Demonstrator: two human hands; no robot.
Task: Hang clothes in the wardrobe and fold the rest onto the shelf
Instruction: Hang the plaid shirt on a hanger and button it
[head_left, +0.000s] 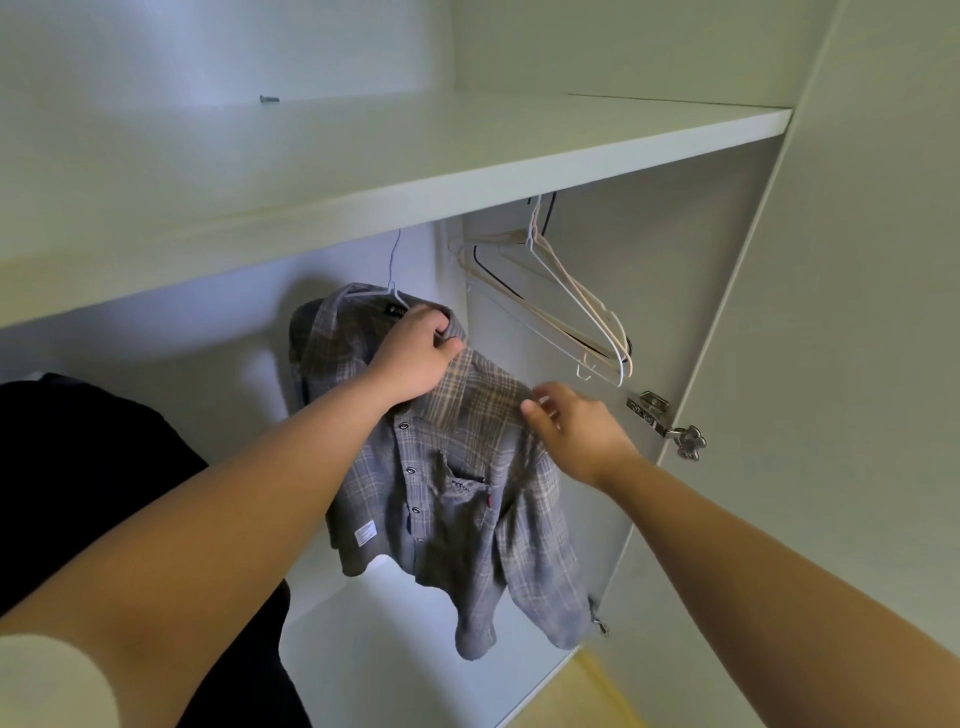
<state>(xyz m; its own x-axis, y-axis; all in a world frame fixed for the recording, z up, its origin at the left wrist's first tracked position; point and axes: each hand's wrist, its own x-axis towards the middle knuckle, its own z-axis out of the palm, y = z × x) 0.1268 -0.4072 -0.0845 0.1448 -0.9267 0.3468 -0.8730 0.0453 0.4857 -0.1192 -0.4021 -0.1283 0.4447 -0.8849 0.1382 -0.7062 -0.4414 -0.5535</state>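
Observation:
A grey plaid shirt (457, 499) hangs on a pale wire hanger (393, 283) inside the white wardrobe, under the shelf (467, 171). My left hand (415, 353) grips the shirt's collar near the top. At the shirt's right shoulder is my right hand (574, 426), fingers loosely bent and touching the fabric's edge. The rail that carries the hanger is hidden behind the shelf's front edge.
Several bare hangers (571, 306) hang to the right of the shirt. A dark garment (78, 493) hangs at the left. The open wardrobe door (831, 415) stands at the right, with a metal hinge (670, 426). A small screw (269, 98) lies on the shelf.

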